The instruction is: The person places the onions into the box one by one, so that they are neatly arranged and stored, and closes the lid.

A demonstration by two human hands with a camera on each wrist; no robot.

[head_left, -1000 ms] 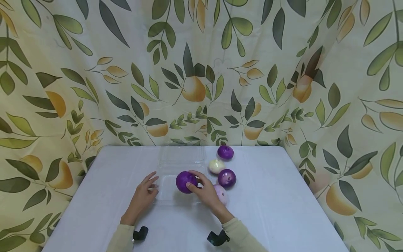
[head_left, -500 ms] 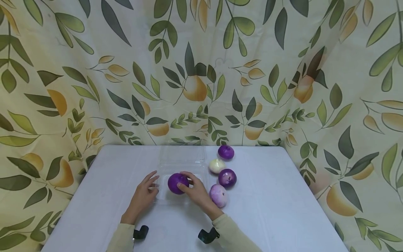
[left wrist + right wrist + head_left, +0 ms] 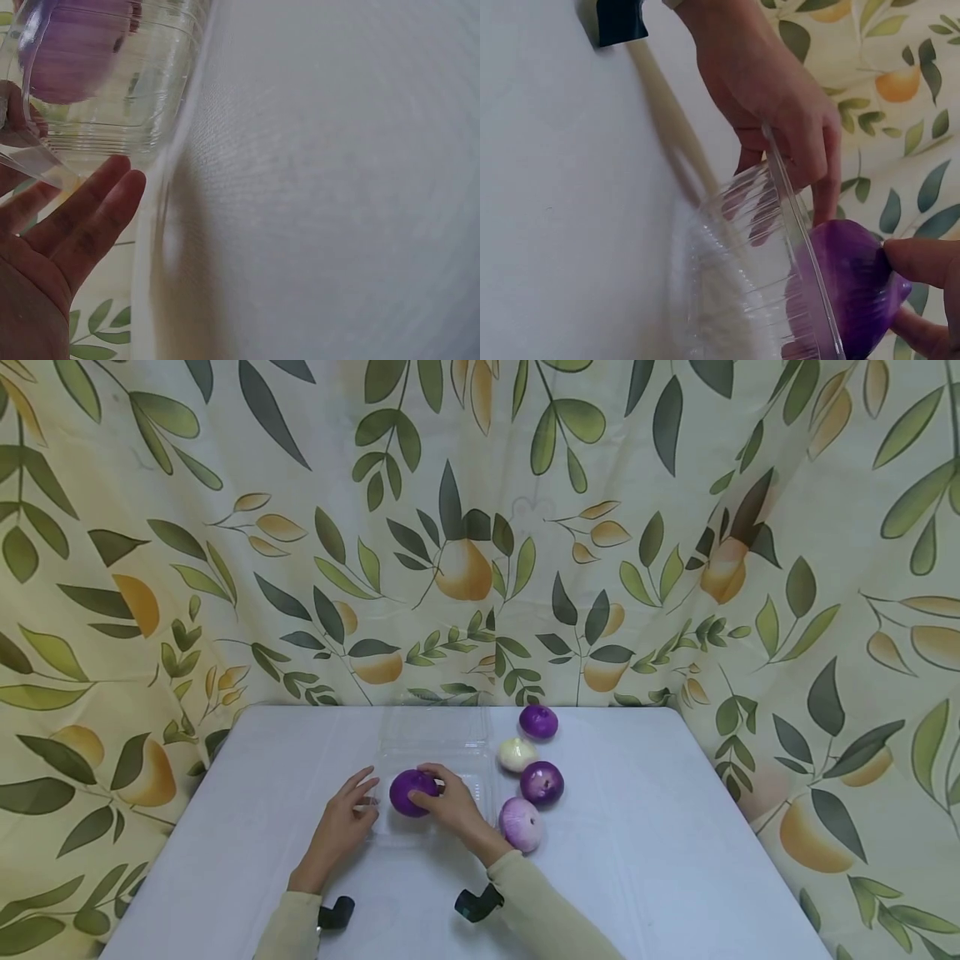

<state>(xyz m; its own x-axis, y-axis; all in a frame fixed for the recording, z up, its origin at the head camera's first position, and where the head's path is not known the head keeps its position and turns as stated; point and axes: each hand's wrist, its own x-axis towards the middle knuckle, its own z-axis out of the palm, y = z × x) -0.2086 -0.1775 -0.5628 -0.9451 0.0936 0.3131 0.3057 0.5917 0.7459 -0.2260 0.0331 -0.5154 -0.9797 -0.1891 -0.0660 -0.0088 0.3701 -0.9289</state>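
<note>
A clear plastic clamshell container (image 3: pixel 465 827) lies with its lid folded back on the white table. My left hand (image 3: pixel 341 827) holds its left wall; in the left wrist view, fingertips (image 3: pixel 112 202) touch the outside, and the thumb shows near the rim. My right hand (image 3: pixel 453 806) grips a purple onion (image 3: pixel 408 793) between thumb and fingers, over the left part of the container's base. In the right wrist view the same onion (image 3: pixel 855 285) is partly seen through the clear wall. Whether it touches the base cannot be told.
Right of the container, several onions stand in a rough line: a purple one (image 3: pixel 538 722) at the back, a white one (image 3: pixel 517 755), a dark purple one (image 3: pixel 542 783) and a pale pink-purple one (image 3: pixel 521 824). A leaf-and-fruit patterned curtain (image 3: pixel 480 635) hangs behind the table.
My right hand has carried the purple onion leftward over the container base, toward the left hand. This has uncovered the pale onion. The left hand stays in place.
</note>
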